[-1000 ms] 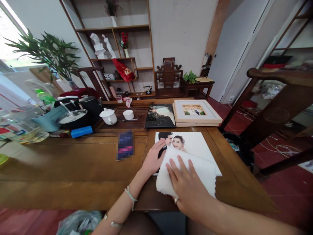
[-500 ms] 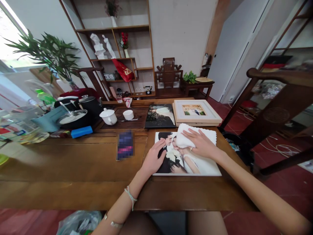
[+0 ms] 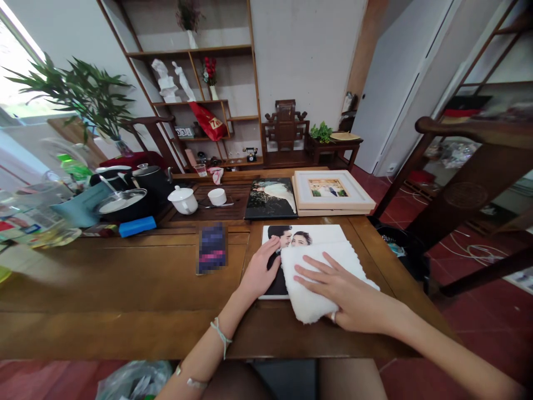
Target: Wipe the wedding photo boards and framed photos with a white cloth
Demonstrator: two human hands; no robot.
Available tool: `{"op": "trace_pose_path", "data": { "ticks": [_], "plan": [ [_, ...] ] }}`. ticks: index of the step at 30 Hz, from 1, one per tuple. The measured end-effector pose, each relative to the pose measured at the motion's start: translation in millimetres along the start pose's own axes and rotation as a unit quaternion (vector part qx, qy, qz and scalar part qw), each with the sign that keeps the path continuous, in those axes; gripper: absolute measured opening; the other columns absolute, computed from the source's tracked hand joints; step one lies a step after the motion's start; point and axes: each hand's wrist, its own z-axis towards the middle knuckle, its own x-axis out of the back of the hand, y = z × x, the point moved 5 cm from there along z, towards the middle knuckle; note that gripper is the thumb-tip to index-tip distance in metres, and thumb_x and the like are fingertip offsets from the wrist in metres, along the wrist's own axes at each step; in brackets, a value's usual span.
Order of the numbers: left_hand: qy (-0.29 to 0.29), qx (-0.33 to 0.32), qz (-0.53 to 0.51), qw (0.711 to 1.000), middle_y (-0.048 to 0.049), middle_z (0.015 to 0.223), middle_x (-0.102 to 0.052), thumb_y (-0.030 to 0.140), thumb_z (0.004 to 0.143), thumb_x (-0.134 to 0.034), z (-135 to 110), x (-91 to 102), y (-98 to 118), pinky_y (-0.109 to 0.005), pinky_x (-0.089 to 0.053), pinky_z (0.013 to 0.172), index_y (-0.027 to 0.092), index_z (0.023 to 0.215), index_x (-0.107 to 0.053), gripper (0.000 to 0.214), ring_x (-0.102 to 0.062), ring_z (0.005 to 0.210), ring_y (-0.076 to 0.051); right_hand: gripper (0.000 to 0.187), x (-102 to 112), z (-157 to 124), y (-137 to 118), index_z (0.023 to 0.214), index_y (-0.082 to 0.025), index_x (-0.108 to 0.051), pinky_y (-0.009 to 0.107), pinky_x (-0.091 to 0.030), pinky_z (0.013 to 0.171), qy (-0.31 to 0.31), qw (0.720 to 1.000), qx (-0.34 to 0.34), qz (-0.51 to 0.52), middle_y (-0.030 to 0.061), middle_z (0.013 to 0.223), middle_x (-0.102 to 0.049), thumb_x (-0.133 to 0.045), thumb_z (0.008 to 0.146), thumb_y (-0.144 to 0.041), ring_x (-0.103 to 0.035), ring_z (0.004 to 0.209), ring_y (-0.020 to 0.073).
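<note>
A white fluffy cloth (image 3: 306, 305) lies over the lower right of a photo panel (image 3: 328, 230) showing a couple, covering much of the picture. My right hand (image 3: 345, 289) presses on the cloth with its fingers spread over the top, its thumb tucked at the lower edge. My left hand (image 3: 262, 269) rests flat on the panel's left side, fingers stretched out, holding nothing. A strip of the panel's top and its dark left part show around the hands.
Behind the panel are a dark photo panel (image 3: 271, 197) and a light wooden picture frame (image 3: 333, 191). A pixelated dark item (image 3: 211, 248) lies to the left. Further left stand a white lidded cup (image 3: 183, 200), a small white bowl (image 3: 217, 196), a blue block (image 3: 137, 226) and a black kettle (image 3: 150, 180).
My right hand has moved down toward me with the cloth, from the panel's upper right to its lower part. My left hand has stayed in place.
</note>
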Motion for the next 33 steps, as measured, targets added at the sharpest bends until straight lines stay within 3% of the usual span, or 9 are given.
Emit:
{"op": "trace_pose_path", "data": {
  "ticks": [4,11,15,21,29,33],
  "plan": [
    [0.001,0.001,0.003,1.0,-0.0111,0.14,-0.052,0.019,0.09,-0.046,0,-0.6,-1,-0.045,-0.034,0.114,0.016,0.128,-0.057,0.04,-0.044,0.133,-0.022,0.085,10,2,24,0.146,-0.028,-0.036,0.054,-0.006,0.117,-0.005,0.999,0.026,0.046,-0.0004,0.151,-0.036,-0.049,0.064,-0.007,-0.019,0.144,0.0228],
    [0.008,-0.004,0.004,1.0,-0.0108,0.139,-0.053,0.023,0.09,-0.048,0,-0.1,-1,-0.044,-0.034,0.114,0.017,0.125,-0.059,0.037,-0.045,0.133,-0.023,0.079,19,24,94,0.144,-0.026,-0.039,0.054,-0.013,0.116,0.098,0.992,-0.075,-0.014,0.0011,0.151,-0.035,-0.045,0.067,-0.009,-0.024,0.143,0.0228],
    [0.003,-0.001,0.009,1.0,-0.0123,0.139,-0.053,0.023,0.091,-0.048,0,0.5,0,-0.044,-0.034,0.114,0.015,0.126,-0.059,0.038,-0.044,0.133,-0.023,0.075,21,32,110,0.145,-0.021,-0.037,0.054,-0.013,0.115,0.136,0.983,-0.112,-0.049,0.0049,0.151,-0.036,-0.047,0.072,-0.013,-0.024,0.143,0.0238],
    [0.006,-0.01,0.01,1.0,-0.0125,0.138,-0.053,0.022,0.091,-0.047,0,-0.2,0,-0.044,-0.034,0.114,0.014,0.126,-0.058,0.038,-0.044,0.133,-0.024,0.085,12,19,91,0.146,-0.025,-0.034,0.057,-0.01,0.115,0.124,0.987,-0.09,-0.051,0.0022,0.153,-0.032,-0.045,0.064,-0.009,-0.02,0.144,0.024],
    [0.005,-0.014,0.009,1.0,-0.0115,0.138,-0.053,0.021,0.09,-0.047,0,-0.2,0,-0.046,-0.035,0.113,0.016,0.126,-0.058,0.038,-0.045,0.133,-0.023,0.095,7,-26,42,0.146,-0.031,-0.034,0.058,-0.008,0.116,0.012,0.994,-0.111,0.021,-0.0031,0.154,-0.029,-0.041,0.056,-0.002,-0.017,0.145,0.0243],
    [0.002,-0.008,0.009,1.0,-0.0118,0.139,-0.052,0.023,0.091,-0.047,0,-0.6,-1,-0.045,-0.034,0.114,0.015,0.126,-0.058,0.038,-0.044,0.133,-0.023,0.097,13,-33,31,0.145,-0.032,-0.035,0.059,-0.006,0.116,-0.031,0.993,-0.104,0.053,-0.0032,0.154,-0.028,-0.042,0.054,-0.001,-0.018,0.144,0.0256]
  ]
}}
